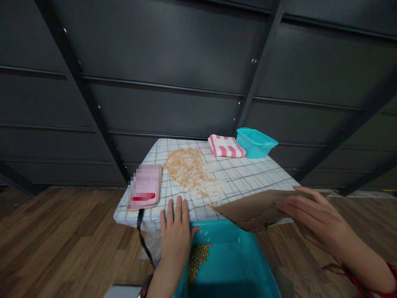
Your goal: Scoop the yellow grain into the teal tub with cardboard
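A dark panelled wall (173, 45) stands behind one table (245, 176) draped in a white checked cloth. Of two teal containers, the larger, a tub (214, 231), sits just under the table's near edge; the smaller, a basket (259, 150), stands upright at the far right corner.

One piece of cardboard (254, 210) is at the near edge, partly above the tub. Its long axis runs left to right, the narrow corner pointing left toward a few stray beans. The right hand (313, 215) has a closed grip on its right end, fingers above. The left hand (175, 231) lies palm down at the near edge, fingers slightly spread, with nothing visible in its grip; whether the thumb touches the tub, I cannot tell.

One pile of yellow beans and white grains (186, 165), too many to count, spreads across the table's left half. One folded red-and-white towel (228, 146) is beside the basket. One pink case (147, 184), partly pixelated, is left of the pile. More beans (198, 256) gather along the tub's left side.
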The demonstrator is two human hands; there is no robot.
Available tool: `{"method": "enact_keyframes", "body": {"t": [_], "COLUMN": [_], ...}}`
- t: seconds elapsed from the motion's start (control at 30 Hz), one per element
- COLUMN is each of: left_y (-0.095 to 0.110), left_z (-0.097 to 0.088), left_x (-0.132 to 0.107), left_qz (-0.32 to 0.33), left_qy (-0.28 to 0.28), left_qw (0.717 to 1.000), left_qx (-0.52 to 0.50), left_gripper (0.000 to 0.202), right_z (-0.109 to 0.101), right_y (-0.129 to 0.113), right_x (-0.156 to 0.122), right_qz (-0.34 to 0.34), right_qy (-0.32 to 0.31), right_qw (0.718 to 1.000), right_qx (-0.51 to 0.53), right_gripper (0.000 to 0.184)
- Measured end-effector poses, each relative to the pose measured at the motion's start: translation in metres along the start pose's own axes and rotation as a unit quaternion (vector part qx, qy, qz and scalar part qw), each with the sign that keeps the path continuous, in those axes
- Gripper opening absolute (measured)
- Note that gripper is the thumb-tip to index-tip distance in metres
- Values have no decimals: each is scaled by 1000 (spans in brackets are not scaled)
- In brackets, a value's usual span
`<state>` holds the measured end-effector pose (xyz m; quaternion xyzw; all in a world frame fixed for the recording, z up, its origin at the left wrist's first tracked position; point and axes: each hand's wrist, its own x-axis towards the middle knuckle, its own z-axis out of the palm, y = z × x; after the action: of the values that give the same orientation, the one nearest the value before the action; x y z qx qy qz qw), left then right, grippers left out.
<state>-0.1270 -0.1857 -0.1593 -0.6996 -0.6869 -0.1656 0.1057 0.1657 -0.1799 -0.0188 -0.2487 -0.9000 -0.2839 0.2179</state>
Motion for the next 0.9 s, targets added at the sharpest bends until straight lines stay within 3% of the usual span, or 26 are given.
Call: {"method": "enact_keyframes", "body": {"t": [0.43,0.57,0.9], "left_y": [-3,-5,-3], "left_z": [3,8,4], "left_x": [-2,-4,-3], "left_qz": [14,19,18], "left_qy": [17,18,16], "left_qw": [1000,1000,1000], "left_qx": [4,5,15], "left_gripper": [54,58,55], "right_z": [-8,-6,-1], "right_y": [-3,2,4], "right_x": [-16,-22,-10], "right_qz": [10,14,1], "right_qy": [-43,-18,-23], "right_qw": [998,999,1000], "right_qx": [37,30,6], "right_gripper": [35,32,31]}}
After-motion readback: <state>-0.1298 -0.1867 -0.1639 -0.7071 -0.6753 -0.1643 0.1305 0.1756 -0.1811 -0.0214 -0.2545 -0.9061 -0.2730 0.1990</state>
